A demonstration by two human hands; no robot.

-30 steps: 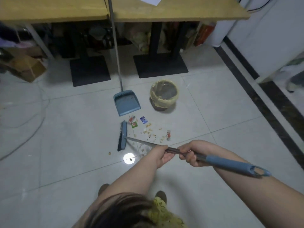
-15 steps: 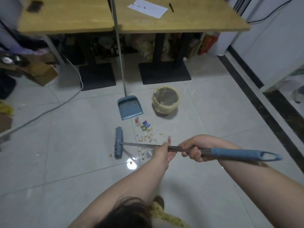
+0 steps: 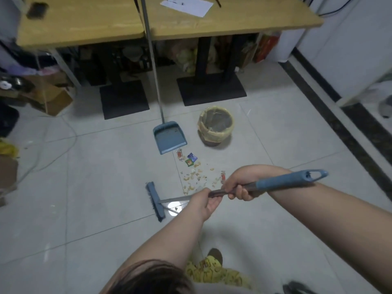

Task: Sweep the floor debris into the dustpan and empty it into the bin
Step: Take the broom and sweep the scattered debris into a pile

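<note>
Both hands grip a blue broom: my left hand [image 3: 204, 201] is on the metal shaft, my right hand [image 3: 240, 185] just behind it near the blue grip. The broom head [image 3: 155, 200] rests on the floor left of the debris [image 3: 194, 176], a scatter of crumbs and small wrappers. A blue dustpan [image 3: 169, 137] with a long upright handle stands on the floor just beyond the debris. A small bin [image 3: 216, 126] lined with a yellow bag sits to the dustpan's right.
Two wooden tables [image 3: 233, 20] on black bases [image 3: 212, 88] stand behind, with clutter under them. A cardboard box [image 3: 53, 98] and a cable [image 3: 53, 153] lie on the left. A dark floor strip [image 3: 339, 115] runs along the right wall.
The broom head has slid left and toward me, away from the debris. The view has tilted up, showing more of the tables.
</note>
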